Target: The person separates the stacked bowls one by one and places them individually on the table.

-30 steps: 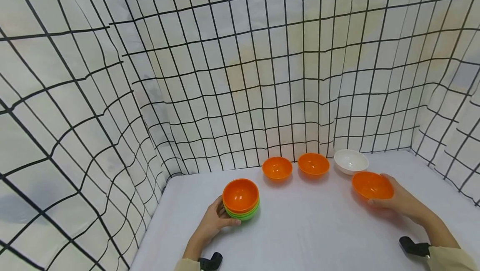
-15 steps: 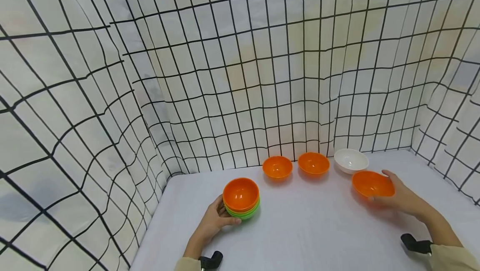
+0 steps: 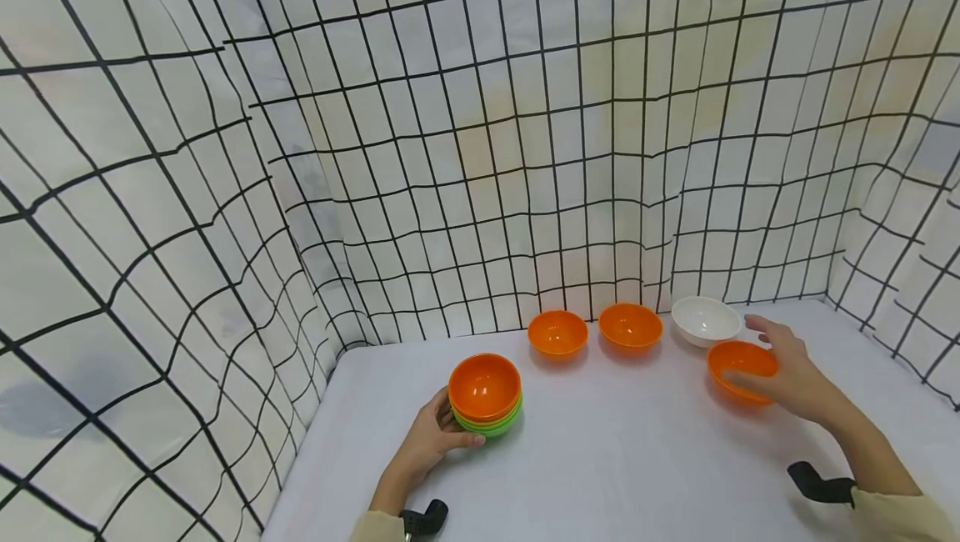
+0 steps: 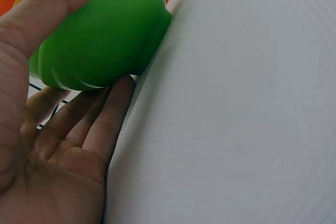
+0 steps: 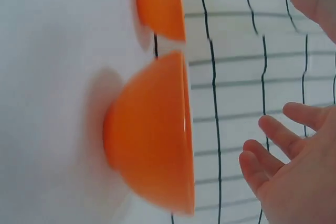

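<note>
My left hand (image 3: pixel 432 444) grips a stack of bowls on the left of the table. An orange bowl (image 3: pixel 484 386) tops the stack, with green bowls below. Close up in the left wrist view, thumb and fingers lie to either side of the lowest green bowl (image 4: pixel 113 27), whose foot is at the cloth. On the right, my right hand (image 3: pixel 797 377) hovers with spread fingers over another orange bowl (image 3: pixel 738 358), partly covering it in the head view. The right wrist view has that bowl (image 5: pixel 152 135) upright on the cloth, apart from the hand.
Along the back edge stand two orange bowls (image 3: pixel 557 333) (image 3: pixel 630 327) and a white bowl (image 3: pixel 705 322), the white one close behind the orange bowl at right. White walls (image 3: pixel 480 142) with black grid lines enclose the white-covered table (image 3: pixel 585 459) at the back and sides.
My right hand has let go of the orange bowl and risen off it, fingers spreading. The bowl stays near the white one. The left hand keeps its grip on the stack.
</note>
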Demonstrator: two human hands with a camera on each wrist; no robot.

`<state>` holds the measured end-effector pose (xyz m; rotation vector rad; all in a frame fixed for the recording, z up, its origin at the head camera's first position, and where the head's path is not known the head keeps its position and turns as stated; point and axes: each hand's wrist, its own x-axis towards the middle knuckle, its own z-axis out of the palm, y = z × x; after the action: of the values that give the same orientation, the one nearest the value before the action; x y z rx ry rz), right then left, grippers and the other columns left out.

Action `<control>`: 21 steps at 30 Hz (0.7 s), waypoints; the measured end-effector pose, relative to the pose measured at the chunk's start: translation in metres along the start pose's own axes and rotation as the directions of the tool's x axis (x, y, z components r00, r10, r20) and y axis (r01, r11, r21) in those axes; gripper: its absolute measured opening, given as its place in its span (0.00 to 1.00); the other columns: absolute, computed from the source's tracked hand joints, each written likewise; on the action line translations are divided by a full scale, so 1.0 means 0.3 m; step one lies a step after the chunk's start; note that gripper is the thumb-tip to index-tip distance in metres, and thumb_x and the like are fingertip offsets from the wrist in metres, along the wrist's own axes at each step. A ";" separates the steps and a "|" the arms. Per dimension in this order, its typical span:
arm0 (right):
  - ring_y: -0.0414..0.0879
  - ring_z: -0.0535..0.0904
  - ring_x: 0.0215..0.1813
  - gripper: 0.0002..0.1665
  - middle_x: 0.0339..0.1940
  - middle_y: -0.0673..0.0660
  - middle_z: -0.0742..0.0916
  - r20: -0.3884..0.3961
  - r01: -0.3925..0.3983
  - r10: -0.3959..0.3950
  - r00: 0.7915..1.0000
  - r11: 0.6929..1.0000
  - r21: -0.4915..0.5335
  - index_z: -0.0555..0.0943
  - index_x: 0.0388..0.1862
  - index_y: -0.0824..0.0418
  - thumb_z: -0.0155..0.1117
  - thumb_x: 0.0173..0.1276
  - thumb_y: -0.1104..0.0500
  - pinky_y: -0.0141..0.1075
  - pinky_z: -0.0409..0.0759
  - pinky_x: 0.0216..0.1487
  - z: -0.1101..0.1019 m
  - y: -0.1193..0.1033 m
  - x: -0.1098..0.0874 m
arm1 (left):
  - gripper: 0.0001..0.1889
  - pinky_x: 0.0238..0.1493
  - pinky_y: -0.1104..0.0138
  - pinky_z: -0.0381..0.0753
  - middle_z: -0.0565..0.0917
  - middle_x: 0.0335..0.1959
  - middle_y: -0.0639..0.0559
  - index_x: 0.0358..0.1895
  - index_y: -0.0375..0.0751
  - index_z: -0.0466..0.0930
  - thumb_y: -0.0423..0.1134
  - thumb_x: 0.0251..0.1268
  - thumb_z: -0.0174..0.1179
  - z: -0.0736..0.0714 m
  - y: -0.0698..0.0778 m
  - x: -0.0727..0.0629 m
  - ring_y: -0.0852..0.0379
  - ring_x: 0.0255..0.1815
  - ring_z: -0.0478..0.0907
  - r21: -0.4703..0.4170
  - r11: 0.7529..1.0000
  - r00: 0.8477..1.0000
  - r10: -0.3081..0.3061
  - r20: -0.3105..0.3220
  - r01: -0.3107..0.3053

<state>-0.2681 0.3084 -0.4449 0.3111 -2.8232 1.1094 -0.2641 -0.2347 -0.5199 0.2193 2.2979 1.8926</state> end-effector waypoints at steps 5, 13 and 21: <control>0.71 0.62 0.70 0.57 0.76 0.73 0.64 0.013 0.055 -0.056 0.998 0.997 0.053 0.52 0.82 0.61 0.73 0.66 0.43 0.76 0.72 0.62 0.067 -0.105 -0.001 | 0.56 0.75 0.61 0.74 0.69 0.77 0.44 0.80 0.47 0.57 0.37 0.47 0.82 0.001 0.003 0.000 0.44 0.76 0.70 0.003 1.000 1.000 -0.002 -0.003 0.002; 0.66 0.71 0.69 0.56 0.74 0.63 0.72 0.092 0.122 -0.130 0.987 0.989 0.089 0.58 0.80 0.52 0.75 0.61 0.37 0.66 0.81 0.62 0.208 -0.252 0.000 | 0.56 0.74 0.64 0.76 0.69 0.77 0.44 0.80 0.47 0.57 0.35 0.47 0.82 -0.004 0.000 0.000 0.44 0.76 0.71 -0.017 1.000 1.000 0.001 -0.008 -0.001; 0.63 0.71 0.71 0.54 0.74 0.57 0.74 0.223 0.125 -0.169 0.960 0.972 0.198 0.61 0.78 0.48 0.78 0.59 0.39 0.64 0.78 0.68 0.355 -0.361 0.040 | 0.55 0.75 0.62 0.74 0.69 0.78 0.44 0.80 0.47 0.57 0.37 0.48 0.82 -0.003 0.002 0.000 0.44 0.77 0.69 -0.013 1.000 1.000 0.004 0.002 -0.004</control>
<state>-0.2569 0.1566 -0.4490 0.7047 -2.8401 1.3844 -0.2643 -0.2353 -0.5191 0.2250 2.2849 1.9075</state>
